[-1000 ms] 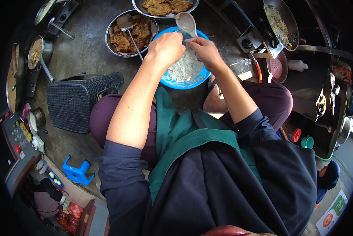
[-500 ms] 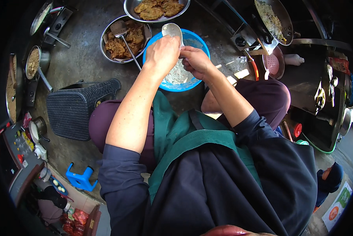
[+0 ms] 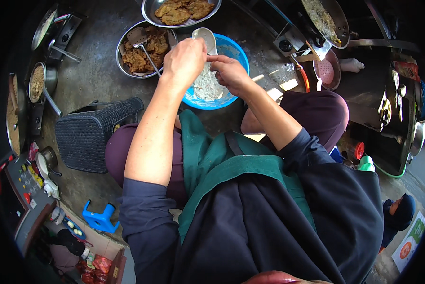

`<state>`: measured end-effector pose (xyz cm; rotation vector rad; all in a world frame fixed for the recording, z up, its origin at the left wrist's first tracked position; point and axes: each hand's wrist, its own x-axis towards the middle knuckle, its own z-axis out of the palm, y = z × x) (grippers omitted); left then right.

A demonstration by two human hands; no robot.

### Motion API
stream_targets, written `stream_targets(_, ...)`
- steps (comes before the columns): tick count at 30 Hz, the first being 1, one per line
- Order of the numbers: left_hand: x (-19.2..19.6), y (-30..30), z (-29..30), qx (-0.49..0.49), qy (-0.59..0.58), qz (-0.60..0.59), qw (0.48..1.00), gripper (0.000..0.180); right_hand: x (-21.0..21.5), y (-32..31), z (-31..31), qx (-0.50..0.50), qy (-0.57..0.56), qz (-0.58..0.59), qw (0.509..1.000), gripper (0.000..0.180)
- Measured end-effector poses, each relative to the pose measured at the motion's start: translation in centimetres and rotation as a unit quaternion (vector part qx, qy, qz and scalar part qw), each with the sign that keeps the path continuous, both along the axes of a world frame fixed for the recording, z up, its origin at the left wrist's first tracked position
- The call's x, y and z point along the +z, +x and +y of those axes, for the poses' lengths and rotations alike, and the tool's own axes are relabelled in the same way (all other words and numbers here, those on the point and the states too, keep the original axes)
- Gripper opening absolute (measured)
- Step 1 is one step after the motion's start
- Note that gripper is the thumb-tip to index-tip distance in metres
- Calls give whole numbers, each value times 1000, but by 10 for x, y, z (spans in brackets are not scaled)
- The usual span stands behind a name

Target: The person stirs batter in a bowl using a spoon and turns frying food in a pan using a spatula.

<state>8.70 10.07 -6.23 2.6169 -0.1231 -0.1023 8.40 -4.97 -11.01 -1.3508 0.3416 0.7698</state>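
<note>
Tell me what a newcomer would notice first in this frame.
Both hands meet over the blue bowl of pale batter at top centre: the left hand grips a metal ladle, the right hand pinches at its edge. Left of the bowl, a steel bowl of browned fritters with a spatula sits on the floor.

head cam | worn on head | faces straight down | close above arms | fisheye, edges bend

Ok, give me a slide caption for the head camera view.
Left hand holds a metal ladle over a blue bowl of pale batter while right hand touches it.
</note>
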Motion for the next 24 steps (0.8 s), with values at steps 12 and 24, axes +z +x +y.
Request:
stream_targets(12,8,17,-82,-44,-255,67,964,20,-51,-66,-6,160,-246,-171,941,38)
stream_targets(24,18,35,-133,-93,-331,17,939,19,-97,-65,-21,172,-258,-306,900,50)
